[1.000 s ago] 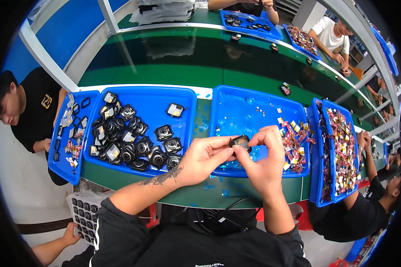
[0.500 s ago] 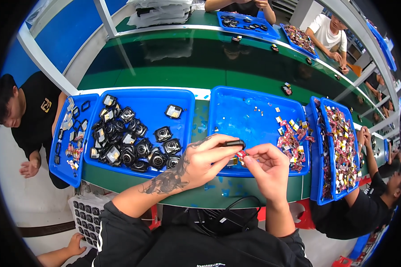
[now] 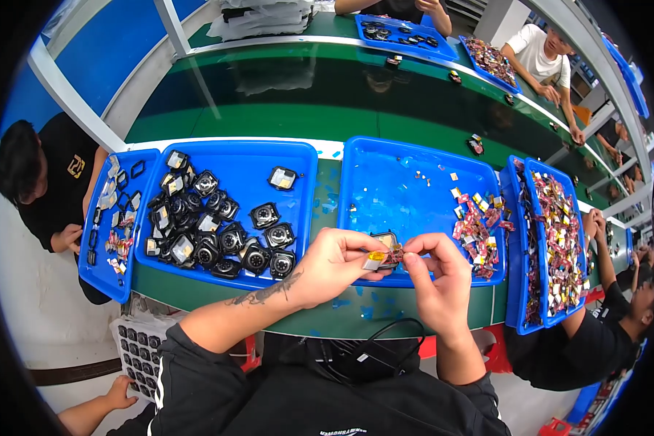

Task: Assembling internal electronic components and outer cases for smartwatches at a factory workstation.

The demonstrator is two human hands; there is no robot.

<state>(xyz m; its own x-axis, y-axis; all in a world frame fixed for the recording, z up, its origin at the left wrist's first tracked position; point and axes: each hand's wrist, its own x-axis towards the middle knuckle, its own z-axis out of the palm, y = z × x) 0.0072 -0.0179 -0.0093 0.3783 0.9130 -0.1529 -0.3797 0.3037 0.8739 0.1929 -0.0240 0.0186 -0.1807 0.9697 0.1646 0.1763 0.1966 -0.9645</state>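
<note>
In front of my chest, over the near edge of the right-hand blue tray [image 3: 356,145], both hands work on one watch case [image 3: 385,238]. My left hand [image 3: 333,263] grips the dark case, its open inner side turned up. A small battery with yellow tape [image 3: 376,256] and a reddish circuit board [image 3: 394,254] hang out at its near side. My right hand [image 3: 439,280] pinches the board's right end between thumb and fingertip. Pink-red circuit parts [image 3: 479,225] with small batteries lie heaped at that tray's right side.
A blue tray [image 3: 283,211] of black watch cases [image 3: 203,225] lies left. A narrower parts tray [image 3: 107,272] is beyond it. Stacked trays of circuit parts [image 3: 556,240] stand right. A green conveyor belt [image 3: 269,109] runs behind. A black cable [image 3: 385,330] loops near my chest. Co-workers sit around.
My left hand has turned the watch case, so its inside, battery and board now show. My right hand stays close by. Parts on the conveyor belt have shifted slightly right.
</note>
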